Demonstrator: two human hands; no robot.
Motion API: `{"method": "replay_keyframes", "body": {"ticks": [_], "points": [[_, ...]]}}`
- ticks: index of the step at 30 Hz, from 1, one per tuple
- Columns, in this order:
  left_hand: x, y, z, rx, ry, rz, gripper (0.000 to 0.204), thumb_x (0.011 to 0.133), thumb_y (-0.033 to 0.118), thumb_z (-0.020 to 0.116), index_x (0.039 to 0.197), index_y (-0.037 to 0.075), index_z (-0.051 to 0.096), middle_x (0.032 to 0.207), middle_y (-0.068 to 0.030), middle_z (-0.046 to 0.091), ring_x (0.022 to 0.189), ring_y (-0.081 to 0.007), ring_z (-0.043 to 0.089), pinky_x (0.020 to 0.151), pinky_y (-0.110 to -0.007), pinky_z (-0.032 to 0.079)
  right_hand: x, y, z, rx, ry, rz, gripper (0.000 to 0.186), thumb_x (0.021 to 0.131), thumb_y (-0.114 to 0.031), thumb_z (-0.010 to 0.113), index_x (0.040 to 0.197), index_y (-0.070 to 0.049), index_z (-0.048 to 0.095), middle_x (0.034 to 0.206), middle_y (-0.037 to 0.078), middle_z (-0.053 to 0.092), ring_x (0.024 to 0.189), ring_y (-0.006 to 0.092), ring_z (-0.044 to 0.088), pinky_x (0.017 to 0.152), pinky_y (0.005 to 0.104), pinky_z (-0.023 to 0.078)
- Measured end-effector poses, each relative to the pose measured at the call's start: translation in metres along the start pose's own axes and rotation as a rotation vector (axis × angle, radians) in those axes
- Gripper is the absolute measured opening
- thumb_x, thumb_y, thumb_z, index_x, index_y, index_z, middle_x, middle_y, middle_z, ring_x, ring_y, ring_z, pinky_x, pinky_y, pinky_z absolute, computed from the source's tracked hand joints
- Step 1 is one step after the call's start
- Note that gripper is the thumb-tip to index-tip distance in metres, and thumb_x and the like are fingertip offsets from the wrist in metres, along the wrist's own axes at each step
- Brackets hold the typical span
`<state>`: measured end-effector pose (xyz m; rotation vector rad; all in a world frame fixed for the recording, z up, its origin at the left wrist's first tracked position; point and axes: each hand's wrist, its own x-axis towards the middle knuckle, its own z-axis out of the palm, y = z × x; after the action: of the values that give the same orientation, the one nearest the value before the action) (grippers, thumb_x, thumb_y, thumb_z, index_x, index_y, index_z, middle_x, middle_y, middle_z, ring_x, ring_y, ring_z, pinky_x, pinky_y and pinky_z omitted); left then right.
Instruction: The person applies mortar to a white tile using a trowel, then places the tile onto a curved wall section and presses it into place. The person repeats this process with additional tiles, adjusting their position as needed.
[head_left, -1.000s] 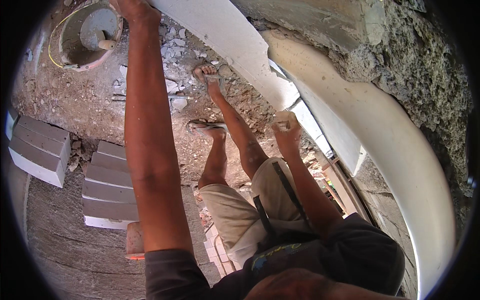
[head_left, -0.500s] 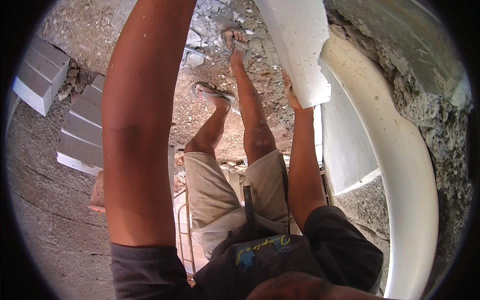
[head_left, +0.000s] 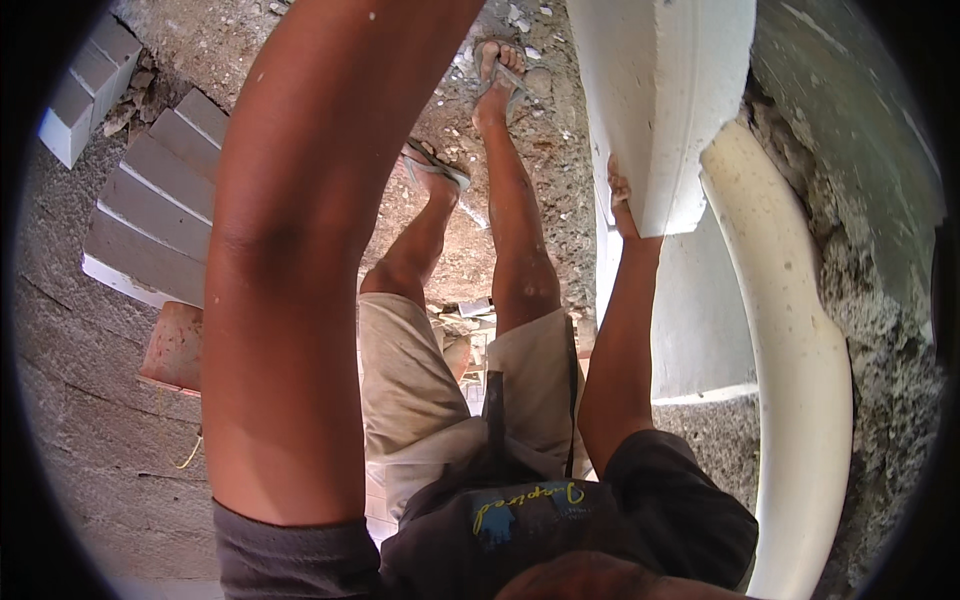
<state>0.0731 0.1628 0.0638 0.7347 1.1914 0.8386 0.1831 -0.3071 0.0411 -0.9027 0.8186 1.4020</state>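
Observation:
My right hand (head_left: 622, 192) grips the lower end of a long white plaster moulding piece (head_left: 660, 100), which rises out of the top of the view. It stands next to a curved white moulding (head_left: 800, 380) set along the rough grey wall (head_left: 880, 300). My left forearm (head_left: 290, 250) reaches straight up across the left half of the view. Its hand is beyond the top edge and hidden. Below are my legs in beige shorts, with flip-flops on my feet (head_left: 440, 165) on rubble-strewn ground.
A stack of white stepped moulding pieces (head_left: 150, 215) lies on the ground at left, with another (head_left: 85, 90) further left. A reddish brick (head_left: 178, 345) sits beside the stack. Small stones and debris (head_left: 470, 320) cover the ground between my legs.
The view has tipped down and closer. My left hand has passed out of the top of the frame. The white moulding piece has risen and now stands steeper in my right hand.

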Motion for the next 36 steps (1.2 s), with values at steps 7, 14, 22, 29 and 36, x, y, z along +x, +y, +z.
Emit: {"method": "replay_keyframes", "body": {"ticks": [7,14,22,29,36], "points": [[-0.022,-0.049,-0.009,-0.064,0.034,-0.101,0.070,0.101,0.054,0.046,0.148,0.003,0.043,0.142,-0.0146,0.052,0.128,-0.0274,0.054,0.108,-0.042,0.043,-0.003,0.000,-0.004,0.062,0.049,0.014,0.066,0.099,-0.047,0.056,0.151,-0.009,0.045,0.141,0.031,0.049,0.088,0.0266,0.066,0.058,0.0248,0.057],[-0.113,-0.119,0.048,-0.199,0.034,-0.269,0.077,0.104,0.061,0.036,0.156,0.005,0.035,0.153,-0.0149,0.046,0.137,-0.0281,0.050,0.114,-0.043,0.039,0.001,0.012,0.014,0.030,0.198,-0.174,0.058,0.100,-0.046,0.056,0.142,-0.006,0.054,0.120,0.028,0.064,0.072,0.0238,0.067,0.051,0.0235,0.058],[-0.100,-0.198,0.035,-0.526,-0.002,-0.459,0.071,0.109,0.055,0.033,0.158,0.004,0.035,0.151,-0.0150,0.052,0.138,-0.0290,0.051,0.120,-0.041,0.038,0.000,0.007,-0.001,0.056,0.082,-0.132,0.056,0.101,-0.042,0.056,0.141,-0.004,0.054,0.129,0.032,0.059,0.079,0.0248,0.067,0.056,0.0260,0.058],[-0.166,-0.162,-0.044,-0.253,0.161,-0.575,0.085,0.104,0.068,0.033,0.162,0.006,0.027,0.164,-0.0145,0.034,0.148,-0.0282,0.038,0.121,-0.045,0.028,-0.007,0.015,-0.012,0.132,-0.036,0.010,0.060,0.102,-0.044,0.050,0.150,-0.008,0.046,0.141,0.027,0.052,0.104,0.0292,0.063,0.077,0.0350,0.057],[-0.211,-0.225,0.055,-0.135,0.220,-0.560,0.093,0.101,0.074,0.032,0.167,0.011,0.011,0.173,-0.0190,0.010,0.159,-0.0331,0.011,0.128,-0.049,0.012,-0.018,0.057,-0.035,-0.287,0.431,-0.207,0.061,0.109,-0.048,0.038,0.153,-0.006,0.041,0.119,0.017,0.062,0.086,0.0216,0.064,0.072,0.0314,0.054]]}}
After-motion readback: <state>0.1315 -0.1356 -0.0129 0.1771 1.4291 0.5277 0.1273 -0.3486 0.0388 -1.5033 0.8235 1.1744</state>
